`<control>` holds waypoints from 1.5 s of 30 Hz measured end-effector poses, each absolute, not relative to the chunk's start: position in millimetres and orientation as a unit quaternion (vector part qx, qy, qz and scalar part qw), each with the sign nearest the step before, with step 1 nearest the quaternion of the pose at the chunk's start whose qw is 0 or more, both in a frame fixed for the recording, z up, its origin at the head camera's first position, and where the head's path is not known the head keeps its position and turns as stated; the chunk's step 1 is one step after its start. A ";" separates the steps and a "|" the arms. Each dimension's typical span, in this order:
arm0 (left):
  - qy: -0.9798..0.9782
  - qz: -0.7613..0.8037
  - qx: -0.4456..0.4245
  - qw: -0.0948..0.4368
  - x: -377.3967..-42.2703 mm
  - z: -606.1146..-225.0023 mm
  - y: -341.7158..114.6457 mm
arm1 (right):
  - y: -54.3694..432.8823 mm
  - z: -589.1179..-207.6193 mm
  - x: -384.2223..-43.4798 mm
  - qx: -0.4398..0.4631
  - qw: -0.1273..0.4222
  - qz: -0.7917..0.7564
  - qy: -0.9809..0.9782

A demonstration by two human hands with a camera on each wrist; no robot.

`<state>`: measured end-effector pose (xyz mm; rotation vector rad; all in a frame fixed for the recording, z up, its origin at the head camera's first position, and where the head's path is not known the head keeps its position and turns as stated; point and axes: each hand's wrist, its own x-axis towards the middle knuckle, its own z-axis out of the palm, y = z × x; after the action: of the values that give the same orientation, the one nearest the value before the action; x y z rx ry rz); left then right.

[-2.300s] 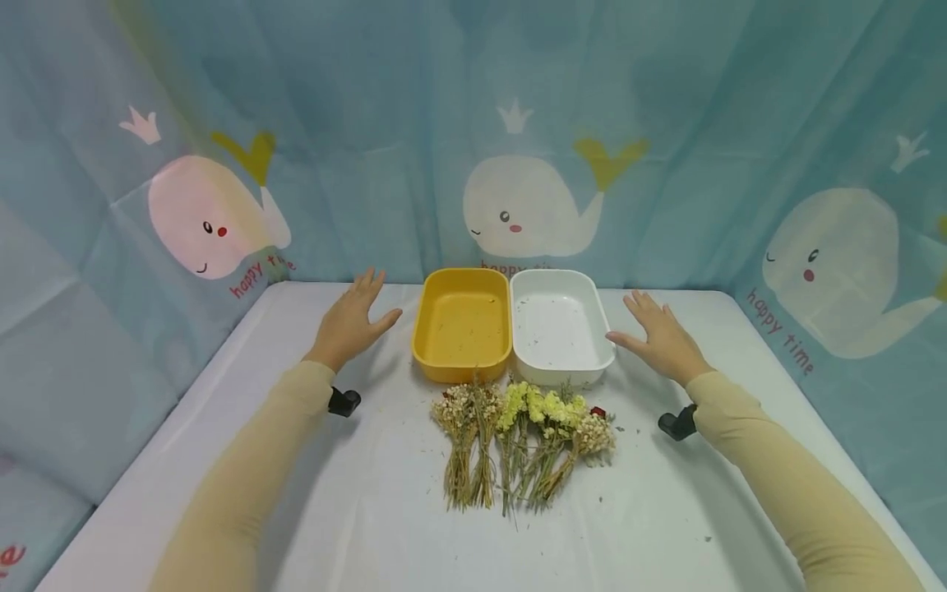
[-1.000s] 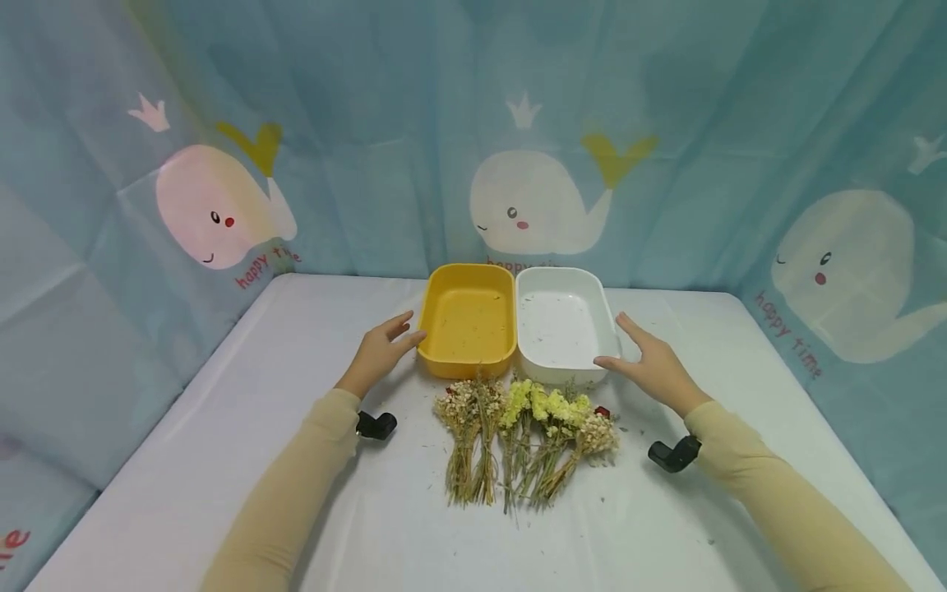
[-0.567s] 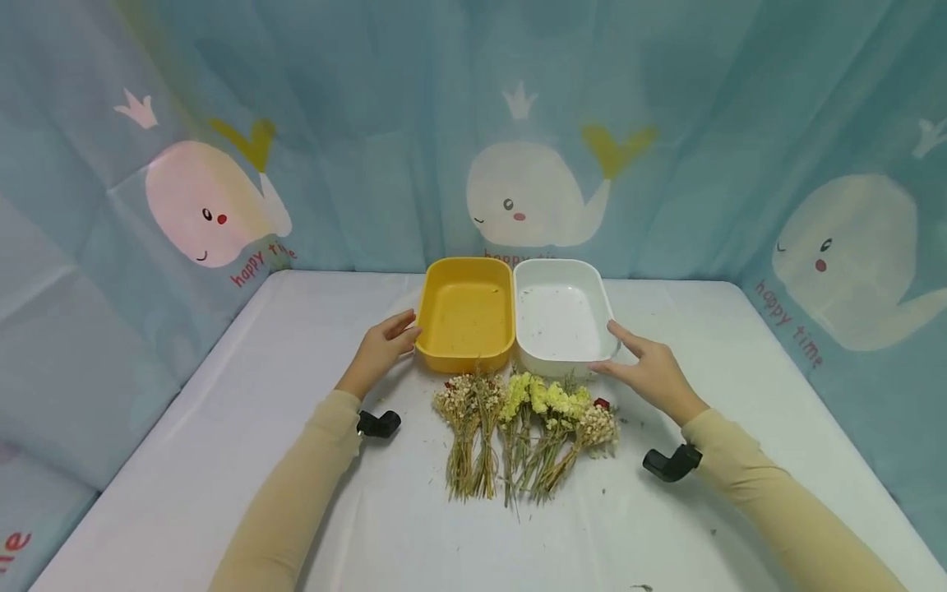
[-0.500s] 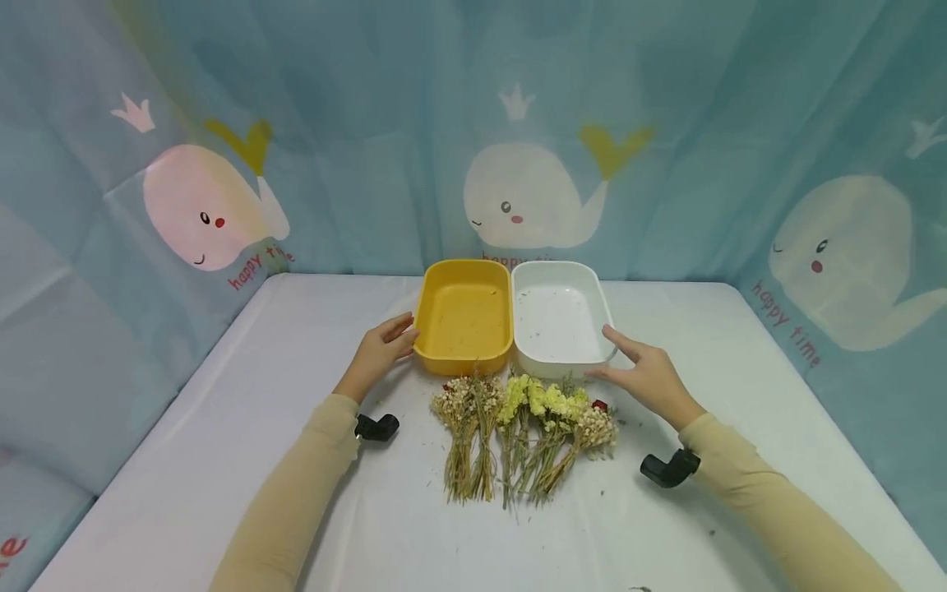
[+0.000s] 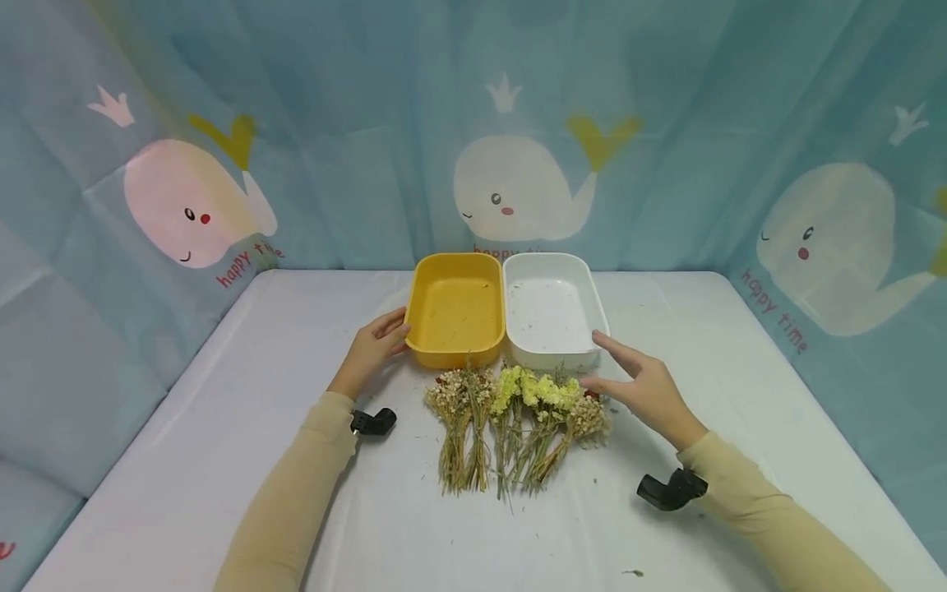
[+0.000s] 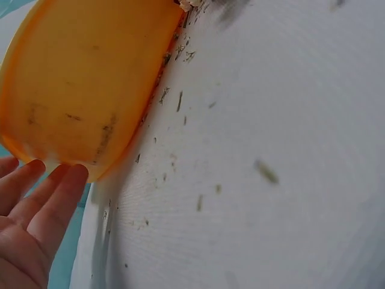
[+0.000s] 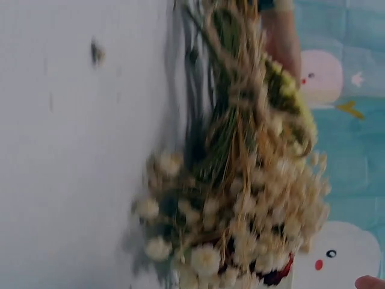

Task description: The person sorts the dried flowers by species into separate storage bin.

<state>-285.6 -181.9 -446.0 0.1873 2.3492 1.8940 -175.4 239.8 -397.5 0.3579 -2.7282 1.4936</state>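
My left hand (image 5: pixel 370 349) is at the left side of a yellow plastic tub (image 5: pixel 455 316). In the left wrist view its fingers (image 6: pixel 54 211) are extended, with the tips at the tub's edge. Fingers spread, my right hand (image 5: pixel 651 390) hovers by the near right corner of a white tub (image 5: pixel 555 316), its thumb over a bunch of dried white flowers (image 5: pixel 589 419). Twine binds that bunch in the right wrist view, where only one fingertip (image 7: pixel 368 282) shows. More dried bunches, pale ones (image 5: pixel 453 399) and yellow ones (image 5: pixel 510 386), lie before the tubs.
Both tubs stand side by side at the back of the white-covered table (image 5: pixel 414 526), with plant crumbs inside. Small stem bits are scattered over the cloth. A blue curtain (image 5: pixel 355 181) printed with whales encloses the back and sides.
My left hand came in from the left to the yellow tub's side. The right hand moved down and nearer, from beside the white tub to over the rightmost bunch. Tubs and flowers stayed put.
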 end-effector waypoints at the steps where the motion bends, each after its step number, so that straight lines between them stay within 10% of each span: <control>1: 0.774 0.627 0.060 0.058 -286.0 -445.8 -182.1 | 238.7 -397.5 -172.2 0.116 0.004 0.482 -0.869; 17: 0.766 0.637 0.056 0.065 -289.1 -446.6 -183.8 | 223.8 -400.2 -133.6 0.153 0.021 0.545 -0.824; 45: 0.757 0.649 0.056 0.057 -287.2 -447.9 -180.9 | 218.3 -410.4 -107.0 0.073 -0.108 0.666 -0.735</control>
<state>-287.2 -180.9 -447.9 0.1698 2.2942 1.9682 -107.0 218.3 -410.4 0.2463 -2.4811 2.2493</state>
